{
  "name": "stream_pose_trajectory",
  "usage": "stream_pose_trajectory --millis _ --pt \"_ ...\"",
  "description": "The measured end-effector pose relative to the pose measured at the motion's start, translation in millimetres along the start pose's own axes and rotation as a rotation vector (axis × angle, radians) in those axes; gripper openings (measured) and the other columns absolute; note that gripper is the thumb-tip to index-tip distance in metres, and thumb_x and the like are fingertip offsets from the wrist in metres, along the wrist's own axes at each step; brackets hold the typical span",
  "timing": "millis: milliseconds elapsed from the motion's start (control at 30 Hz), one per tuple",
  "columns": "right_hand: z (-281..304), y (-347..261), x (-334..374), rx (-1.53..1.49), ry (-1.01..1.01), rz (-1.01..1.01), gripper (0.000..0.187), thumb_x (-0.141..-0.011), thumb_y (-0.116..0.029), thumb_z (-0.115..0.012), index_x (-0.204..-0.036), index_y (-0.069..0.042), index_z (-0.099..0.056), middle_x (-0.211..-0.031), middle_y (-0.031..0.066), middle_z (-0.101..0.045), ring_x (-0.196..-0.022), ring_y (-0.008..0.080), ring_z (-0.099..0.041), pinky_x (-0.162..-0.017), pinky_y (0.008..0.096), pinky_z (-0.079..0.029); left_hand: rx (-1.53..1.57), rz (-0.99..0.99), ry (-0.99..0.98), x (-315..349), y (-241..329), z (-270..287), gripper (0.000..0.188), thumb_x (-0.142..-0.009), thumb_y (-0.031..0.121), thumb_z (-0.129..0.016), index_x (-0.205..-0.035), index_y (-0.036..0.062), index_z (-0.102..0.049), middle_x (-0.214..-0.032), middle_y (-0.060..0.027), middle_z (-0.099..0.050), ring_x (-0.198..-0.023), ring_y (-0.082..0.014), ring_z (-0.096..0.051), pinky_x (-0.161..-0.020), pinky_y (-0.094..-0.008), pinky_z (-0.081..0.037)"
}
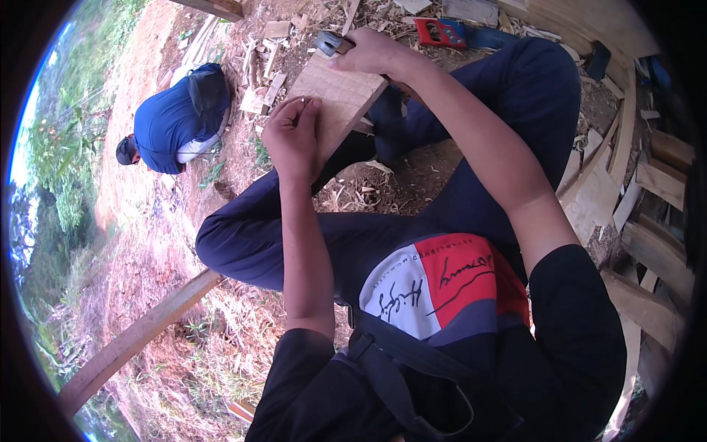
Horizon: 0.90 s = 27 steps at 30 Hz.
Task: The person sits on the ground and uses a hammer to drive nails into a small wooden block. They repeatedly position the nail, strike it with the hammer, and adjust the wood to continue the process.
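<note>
I count one wooden board (340,87), one left hand (293,136) and one right hand (370,53) at it, one hammer (331,43) by its far end. Right of the board: one red-handled tool (442,44). Left: one other person (168,121), one dark cap (124,152). Surrounding wood scraps (254,100) outnumber my count.

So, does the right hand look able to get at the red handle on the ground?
Probably, though not while full: the red handle lies nearby with nothing visibly over it, but the right hand holds a metal-headed tool, likely needing setting down first.
</note>
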State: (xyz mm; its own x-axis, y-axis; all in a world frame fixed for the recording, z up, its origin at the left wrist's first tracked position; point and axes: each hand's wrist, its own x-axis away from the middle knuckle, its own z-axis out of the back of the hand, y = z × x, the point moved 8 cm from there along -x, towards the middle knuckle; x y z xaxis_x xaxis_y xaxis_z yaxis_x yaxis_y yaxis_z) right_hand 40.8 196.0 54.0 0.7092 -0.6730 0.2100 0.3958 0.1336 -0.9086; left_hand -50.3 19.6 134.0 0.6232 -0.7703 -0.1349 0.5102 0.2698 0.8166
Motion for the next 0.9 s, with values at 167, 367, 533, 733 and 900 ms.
stream_pose_trajectory --millis 167,367,533,733,900 --pt "-1 8 -4 -0.021 0.004 -0.01 0.037 -0.079 -0.029 -0.074 -0.104 -0.001 -0.068 -0.087 0.0081 -0.068 -0.08 0.0153 -0.063 -0.075 0.0318 -0.048 -0.016 0.013 0.01 0 -6 -1 0.017 -0.084 0.011 -0.073 -0.09 -0.0049 -0.071 -0.09 -0.0119 -0.071 -0.081 -0.0163 -0.066 -0.077 -0.0274 -0.05" --pt "14 8 2 -0.098 0.206 -0.065 0.043 -0.085 -0.04 -0.067 -0.102 0.0 -0.067 -0.083 0.0069 -0.066 -0.077 0.0152 -0.06 -0.075 0.0324 -0.048 -0.086 -0.067 0.011 -4 -3 -2 0.02 -0.083 0.015 -0.075 -0.092 -0.0026 -0.073 -0.09 -0.0112 -0.072 -0.082 -0.0172 -0.068 -0.077 -0.0283 -0.051" --pt "30 -28 28 -0.098 -0.004 -0.106 0.053 -0.085 -0.055 -0.068 -0.096 -0.003 -0.065 -0.081 0.0039 -0.061 -0.076 0.013 -0.057 -0.07 0.0285 -0.046 -0.109 -0.151 0.081 -1 4 1 0.017 -0.08 0.011 -0.075 -0.091 -0.0013 -0.073 -0.089 -0.014 -0.072 -0.078 -0.0231 -0.07 -0.074 -0.0296 -0.053" --pt "3 -15 26 -0.191 -0.169 -0.065 0.042 -0.081 -0.04 -0.076 -0.098 -0.003 -0.067 -0.089 0.0044 -0.064 -0.081 0.0131 -0.058 -0.075 0.0293 -0.047 -0.083 -0.027 0.022 -2 -2 -4 0.023 -0.082 0.017 -0.076 -0.094 -0.0024 -0.074 -0.091 -0.0115 -0.072 -0.083 -0.0182 -0.068 -0.079 -0.0282 -0.051" --pt "9 -7 15 -0.127 -0.111 -0.048 0.039 -0.082 -0.035 -0.075 -0.102 -0.002 -0.067 -0.092 0.0051 -0.065 -0.087 0.0137 -0.059 -0.078 0.0304 -0.046 0.086 0.13 -0.047 -2 -17 -7 0.022 -0.085 0.017 -0.074 -0.095 -0.0028 -0.073 -0.092 -0.0086 -0.071 -0.083 -0.013 -0.065 -0.078 -0.0258 -0.049"
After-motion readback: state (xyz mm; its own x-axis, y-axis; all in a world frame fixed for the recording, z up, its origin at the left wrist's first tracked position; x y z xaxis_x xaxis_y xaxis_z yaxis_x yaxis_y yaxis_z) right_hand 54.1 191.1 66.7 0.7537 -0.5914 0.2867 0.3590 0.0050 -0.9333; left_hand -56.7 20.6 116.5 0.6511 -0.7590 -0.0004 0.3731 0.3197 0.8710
